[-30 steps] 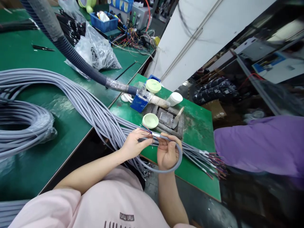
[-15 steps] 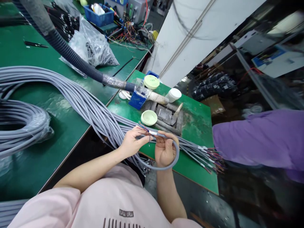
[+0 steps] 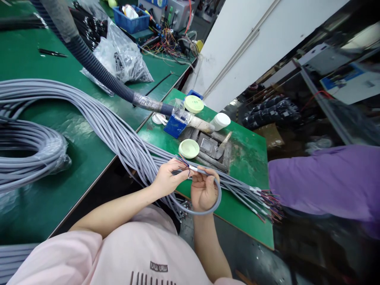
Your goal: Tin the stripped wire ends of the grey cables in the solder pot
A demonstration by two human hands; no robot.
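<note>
Both hands are at the near edge of the green bench (image 3: 251,158). Our left hand (image 3: 166,180) has its fingers pinched on the coloured wires (image 3: 182,160) fanning from the end of one grey cable (image 3: 219,198). Our right hand (image 3: 204,196), palm up, has its fingers closed on that cable, just beside its white sleeve (image 3: 192,168); from there the cable bends round in a loop and runs back leftward below the hand.

Beyond the hands we record a large cable bundle (image 3: 101,118) lying across the bench, its stripped ends (image 3: 271,206) at the right. A pale green dish (image 3: 189,149) sits just past our left fingers. Behind it: a blue box (image 3: 175,126) beneath the ribbed hose (image 3: 103,75), a white tub (image 3: 221,121) and a yellow-green lid (image 3: 194,103). A purple sleeve (image 3: 323,182) of another person is at far right.
</note>
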